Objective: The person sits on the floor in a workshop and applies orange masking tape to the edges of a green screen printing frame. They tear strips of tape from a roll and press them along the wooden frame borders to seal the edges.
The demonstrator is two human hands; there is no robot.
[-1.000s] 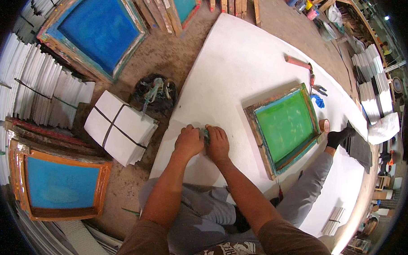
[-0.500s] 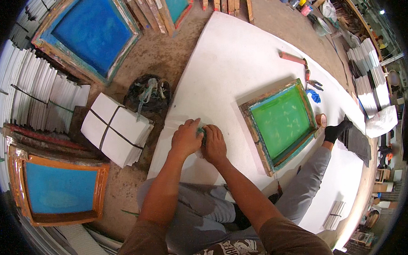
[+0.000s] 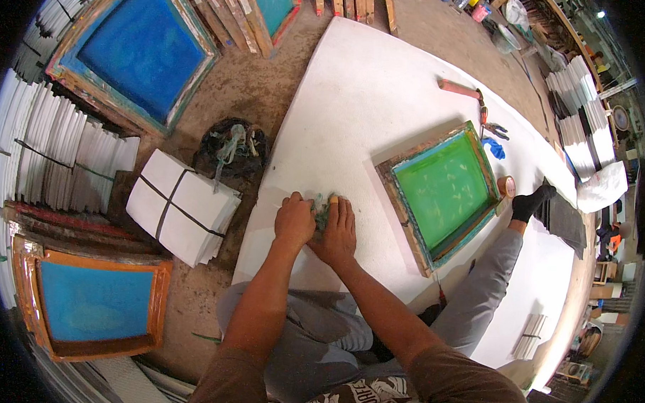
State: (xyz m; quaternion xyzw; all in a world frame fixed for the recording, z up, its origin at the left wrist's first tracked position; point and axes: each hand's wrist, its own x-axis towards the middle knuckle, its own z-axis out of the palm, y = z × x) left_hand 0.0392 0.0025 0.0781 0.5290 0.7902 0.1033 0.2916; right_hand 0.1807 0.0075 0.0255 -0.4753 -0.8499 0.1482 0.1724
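Both left hand [image 3: 295, 217] and right hand [image 3: 339, 230] touch a greenish wad [image 3: 320, 216], closure of grip unclear, between white bundle [image 3: 182, 209] and green-meshed frame [image 3: 442, 198].

From the left hand [image 3: 293, 219] and right hand [image 3: 338, 232], the white surface [image 3: 357, 110] is free to cross toward 12 and 1 o'clock. The green-centred frame [image 3: 443, 195] blocks 2 to 3; the outstretched leg [image 3: 488, 289] bars 4. Off the surface, a tied stack [image 3: 187, 218] stands at 9, a dark heap [image 3: 212, 146] at 10.
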